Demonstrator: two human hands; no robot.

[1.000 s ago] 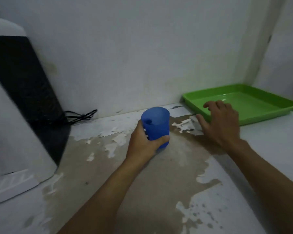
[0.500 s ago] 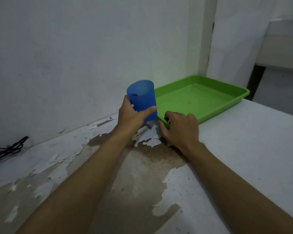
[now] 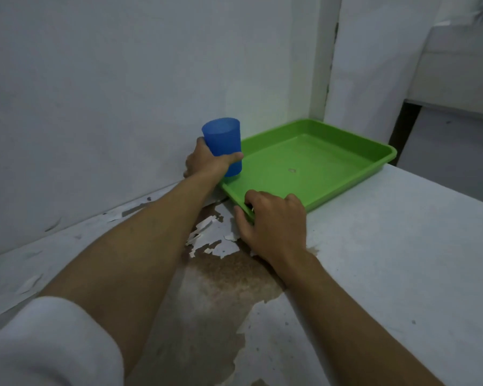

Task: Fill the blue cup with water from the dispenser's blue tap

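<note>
Blue cup (image 3: 223,143) upright in left hand (image 3: 207,162), fingers and thumb wrapped round its lower half. Cup sits at the near-left corner of the green tray (image 3: 346,140); base overlaps the tray's inner edge in this view, can't tell if it touches the tray floor or hangs just above it. Mouth faces up, contents not readable.

Right hand (image 3: 273,227) palm down at the tray's near rim, fingertips curled over the rim edge, thumb on the table beside it. Grip on the rim looks light; can't tell if it squeezes.

Tray lies flat on white table (image 3: 402,260), against the wall (image 3: 109,93) corner. Tabletop coating peeled, brown patch (image 3: 221,288) and white flakes between the two forearms. White sleeve (image 3: 48,346) shows at lower left on the left arm.
</note>
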